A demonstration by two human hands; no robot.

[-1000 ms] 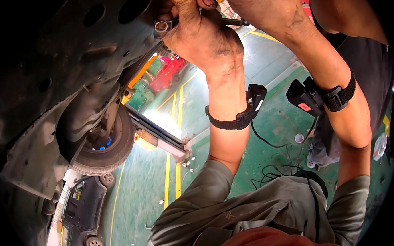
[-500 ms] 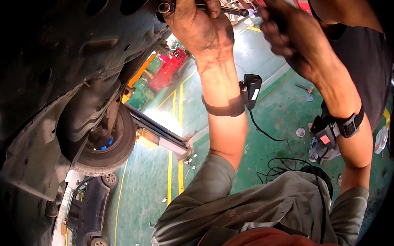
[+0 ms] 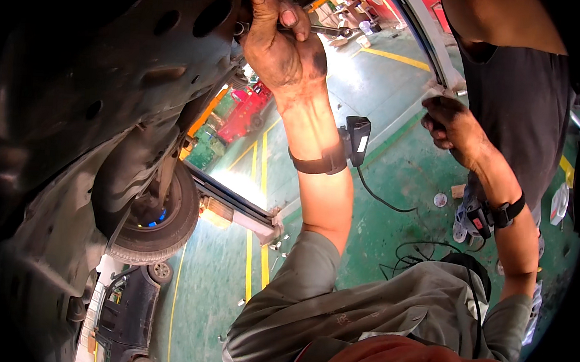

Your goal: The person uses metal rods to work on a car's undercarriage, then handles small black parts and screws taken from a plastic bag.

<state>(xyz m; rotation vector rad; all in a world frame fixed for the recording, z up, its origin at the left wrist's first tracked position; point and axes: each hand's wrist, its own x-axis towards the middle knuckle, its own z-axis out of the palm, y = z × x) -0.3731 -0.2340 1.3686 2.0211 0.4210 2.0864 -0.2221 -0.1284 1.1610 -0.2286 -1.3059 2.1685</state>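
Note:
My left hand (image 3: 283,53) is raised at the top, closed around a slim metal wrench (image 3: 334,31). One end of the wrench lies against the dark underside of a car (image 3: 129,61); the other sticks out to the right beyond my fingers. Lower and to the right, my right hand (image 3: 453,127) hangs apart from the wrench with its fingers curled in. Whatever those fingers hold, if anything, is hidden. Both hands are smudged with dark grease, and each wrist carries a strapped black device.
Another person in dark clothes (image 3: 523,114) stands close on the right. A car wheel (image 3: 157,220) hangs at the left, above a parked dark car (image 3: 126,310). Black cables (image 3: 424,250) trail near my body over the green floor (image 3: 387,206). Farther off stands a red machine (image 3: 244,110).
My right hand has pulled away from beside the wrench, down and to the right. My left hand has shifted slightly left, still gripping the wrench.

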